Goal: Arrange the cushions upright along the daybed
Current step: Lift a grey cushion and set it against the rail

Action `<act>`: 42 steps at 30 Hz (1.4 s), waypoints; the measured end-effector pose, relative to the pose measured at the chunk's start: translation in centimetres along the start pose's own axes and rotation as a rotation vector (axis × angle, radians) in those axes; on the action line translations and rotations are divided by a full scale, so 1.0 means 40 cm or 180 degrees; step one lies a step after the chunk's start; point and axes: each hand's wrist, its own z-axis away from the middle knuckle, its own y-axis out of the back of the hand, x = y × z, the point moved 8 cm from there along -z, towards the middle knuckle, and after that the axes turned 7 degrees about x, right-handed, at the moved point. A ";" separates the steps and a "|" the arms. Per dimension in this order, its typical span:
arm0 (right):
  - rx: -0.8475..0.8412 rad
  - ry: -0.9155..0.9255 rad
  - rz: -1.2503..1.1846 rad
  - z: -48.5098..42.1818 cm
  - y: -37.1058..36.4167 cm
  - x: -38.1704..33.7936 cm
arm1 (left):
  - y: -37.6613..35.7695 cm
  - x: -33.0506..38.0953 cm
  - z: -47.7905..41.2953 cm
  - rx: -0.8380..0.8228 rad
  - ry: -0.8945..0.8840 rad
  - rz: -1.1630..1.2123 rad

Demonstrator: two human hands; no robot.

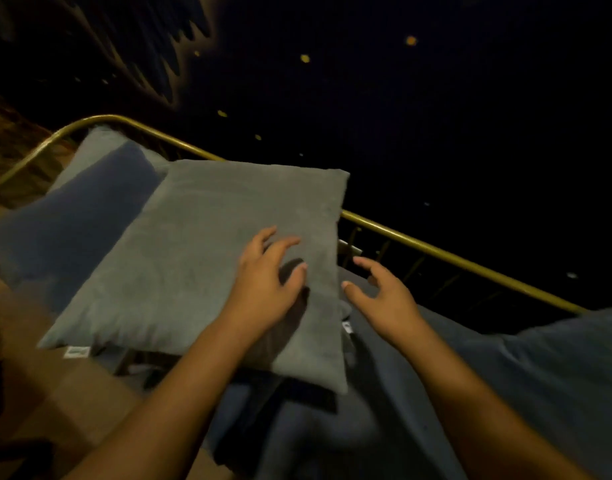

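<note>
A large grey cushion [200,258] leans tilted against the brass rail [453,258] of the daybed, in the middle of the view. My left hand [266,282] rests on its lower right part with fingers spread. Just past the cushion's right edge, my right hand [384,299] hovers open, holding nothing. Behind and to the left lies a dark blue cushion [83,216], with a lighter grey-blue one [100,143] behind it at the rail's curved corner. A blue-grey cushion [553,368] lies at the right.
The daybed's brass rail curves round at the far left [72,128]. Beyond the rail is darkness with a few small orange lights. A brown floor or surface [55,393] lies at the lower left. Dark fabric [297,410] sits under the grey cushion.
</note>
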 end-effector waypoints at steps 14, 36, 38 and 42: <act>0.1305 -0.1510 -0.0079 0.409 0.613 0.641 | -0.738 0.529 0.346 -0.2086 -0.0667 0.0559; 0.3241 -0.3135 -0.1844 0.688 0.716 1.359 | -1.437 0.525 0.193 -0.2077 0.0842 0.0138; 0.3300 -0.3051 -0.1843 0.672 0.727 1.362 | -1.445 0.527 0.212 -0.2043 0.0890 0.0257; 0.3446 -0.2960 -0.1778 0.661 0.747 1.326 | -1.395 0.547 0.246 -0.1848 0.0909 0.0412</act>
